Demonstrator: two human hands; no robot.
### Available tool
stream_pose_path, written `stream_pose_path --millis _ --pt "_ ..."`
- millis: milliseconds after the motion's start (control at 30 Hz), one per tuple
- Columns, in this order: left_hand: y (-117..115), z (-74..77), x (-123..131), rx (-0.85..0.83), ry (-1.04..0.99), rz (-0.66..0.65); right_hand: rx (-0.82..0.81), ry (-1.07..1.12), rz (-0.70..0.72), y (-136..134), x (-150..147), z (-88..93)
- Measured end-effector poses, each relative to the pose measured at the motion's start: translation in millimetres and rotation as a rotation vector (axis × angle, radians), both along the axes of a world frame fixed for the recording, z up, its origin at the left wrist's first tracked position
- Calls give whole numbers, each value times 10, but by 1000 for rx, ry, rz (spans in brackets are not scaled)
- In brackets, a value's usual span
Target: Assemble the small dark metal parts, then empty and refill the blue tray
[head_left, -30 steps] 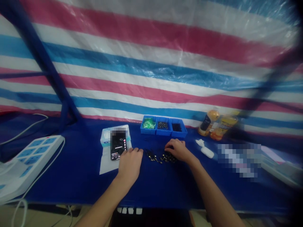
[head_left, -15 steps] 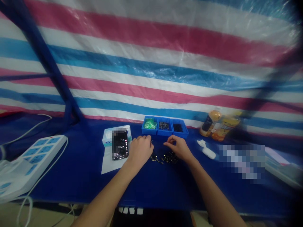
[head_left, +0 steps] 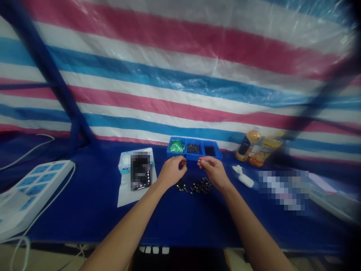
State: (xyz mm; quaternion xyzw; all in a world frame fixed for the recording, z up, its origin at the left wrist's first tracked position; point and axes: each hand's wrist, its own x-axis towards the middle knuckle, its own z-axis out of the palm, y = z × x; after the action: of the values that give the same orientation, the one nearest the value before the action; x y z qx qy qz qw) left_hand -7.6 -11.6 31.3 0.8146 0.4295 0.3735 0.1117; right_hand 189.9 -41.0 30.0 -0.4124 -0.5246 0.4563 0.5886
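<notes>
Striped tarpaulin (head_left: 180,75) in red, white and blue hangs behind a table covered in dark blue cloth (head_left: 84,214). Left hand (head_left: 171,172) and right hand (head_left: 214,172) are raised above the cloth, just in front of a blue tray (head_left: 194,156), their fingertips (head_left: 183,163) close together but not touching. Each hand is pinched almost shut between thumb and forefinger on a tiny metal piece (head_left: 199,160); its exact form is too small to tell. Below the hands lies a loose heap of dark metal fittings (head_left: 200,185), with a smaller group (head_left: 181,186) just to its left. The tray has three compartments: green packets (head_left: 176,146) on the left, dark beads (head_left: 193,148) in the middle, and black parts (head_left: 210,151) on the right. Left of the hands, a phone (head_left: 140,180) rests on a white sheet (head_left: 126,197), beside a tissue box (head_left: 124,162). A power strip (head_left: 39,188) lies farther left; two bottles (head_left: 255,148) stand at right.
</notes>
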Motion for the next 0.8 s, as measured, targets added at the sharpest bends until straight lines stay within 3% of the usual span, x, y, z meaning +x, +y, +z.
stream_pose_path --millis 167,300,433,600,667,800 --pt "-4 -8 8 -23 -54 -10 -13 -307 5 -14 21 19" --pt "-4 -32 7 -32 -74 -9 -122 -495 -69 12 29 -70" --pt "-6 -45 9 -38 -76 -14 -169 -402 -100 66 22 -124" --pt "-7 -47 15 -37 -70 -24 -118 -52 -104 138 0 -35" --pt "-12 -43 16 -36 -69 -22 -126 -89 -110 144 4 -25" --pt "-44 -31 32 -41 -56 -22 -61 -382 -86 72 -8 -55"
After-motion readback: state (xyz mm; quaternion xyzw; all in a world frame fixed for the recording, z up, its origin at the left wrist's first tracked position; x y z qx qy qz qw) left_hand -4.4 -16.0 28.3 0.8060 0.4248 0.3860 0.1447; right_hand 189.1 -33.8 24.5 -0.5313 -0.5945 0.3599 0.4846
